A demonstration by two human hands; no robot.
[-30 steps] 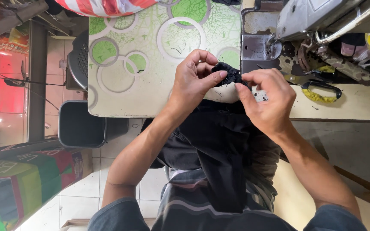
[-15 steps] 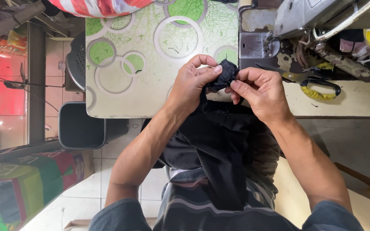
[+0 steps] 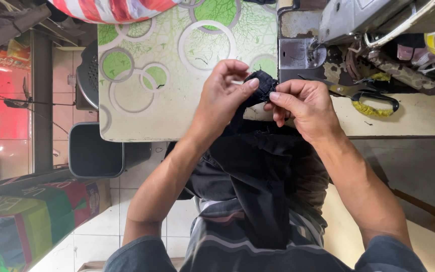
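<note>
A black garment (image 3: 258, 166) hangs from the table edge down onto my lap. My left hand (image 3: 225, 98) pinches its top edge from the left, thumb and fingers closed on the dark cloth. My right hand (image 3: 303, 106) pinches the same bunched edge from the right, fingertips almost touching those of the left. The pinched bit of black fabric (image 3: 264, 83) sits just in front of the sewing machine's metal plate (image 3: 298, 53). Most of the garment's lower part is hidden by my forearms and lap.
A table (image 3: 147, 108) with a green and white ring-patterned cover lies under my hands. The sewing machine (image 3: 378, 25) stands at the upper right. Scissors with yellow-wrapped handles (image 3: 371, 98) lie right of my right hand. A dark bin (image 3: 94, 151) stands on the tiled floor at left.
Both hands have kept hold of the black cloth and shifted slightly left and up along its edge, the fingers re-pinching the bunched fabric.
</note>
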